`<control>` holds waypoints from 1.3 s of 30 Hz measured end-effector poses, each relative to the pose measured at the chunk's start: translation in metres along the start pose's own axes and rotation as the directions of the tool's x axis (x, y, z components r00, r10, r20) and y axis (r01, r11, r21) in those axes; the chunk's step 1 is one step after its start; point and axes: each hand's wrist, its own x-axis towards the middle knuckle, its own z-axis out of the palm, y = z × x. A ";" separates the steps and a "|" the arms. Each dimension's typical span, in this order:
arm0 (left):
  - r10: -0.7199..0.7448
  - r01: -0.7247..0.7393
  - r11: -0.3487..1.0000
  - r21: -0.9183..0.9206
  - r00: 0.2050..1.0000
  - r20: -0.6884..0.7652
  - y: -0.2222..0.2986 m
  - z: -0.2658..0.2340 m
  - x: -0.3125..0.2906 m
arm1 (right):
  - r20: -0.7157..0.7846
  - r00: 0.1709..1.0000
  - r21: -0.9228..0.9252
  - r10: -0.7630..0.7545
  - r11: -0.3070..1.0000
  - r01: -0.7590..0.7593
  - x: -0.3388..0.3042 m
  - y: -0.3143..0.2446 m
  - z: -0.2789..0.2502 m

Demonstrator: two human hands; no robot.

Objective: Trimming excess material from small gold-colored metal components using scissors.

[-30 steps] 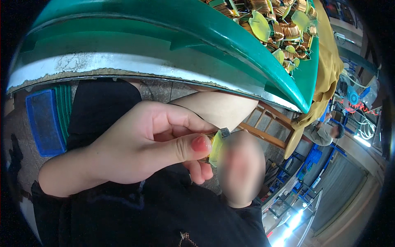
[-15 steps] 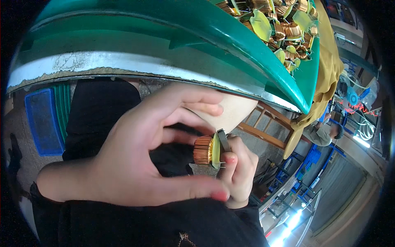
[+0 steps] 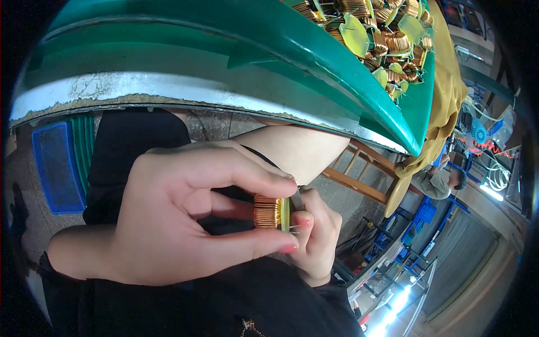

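My left hand (image 3: 174, 219) fills the middle of the view and pinches a small copper wire coil (image 3: 267, 212) between thumb and forefinger. The coil sits against a yellow-green plastic base (image 3: 285, 214) with thin metal pins. My right hand (image 3: 317, 238) is just behind and to the right, its fingers closed on the base side of the same coil. Both hands are held low over my lap, below the edge of a green table (image 3: 224, 50).
A pile of similar copper coils with yellow-green bases (image 3: 382, 33) lies on the green table at the top right. A blue crate (image 3: 53, 165) stands on the floor at the left. A wooden chair frame (image 3: 365, 174) and another person (image 3: 441, 180) are at the right.
My left hand has opened its fingers from a closed grip over the coil, so the copper winding now shows. The coil has stayed between both hands.
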 end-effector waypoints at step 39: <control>0.113 -0.116 0.991 -0.060 0.992 -0.053 -0.009 0.004 0.006 | -0.336 0.898 -0.374 -0.284 0.915 0.150 0.007 0.019 0.025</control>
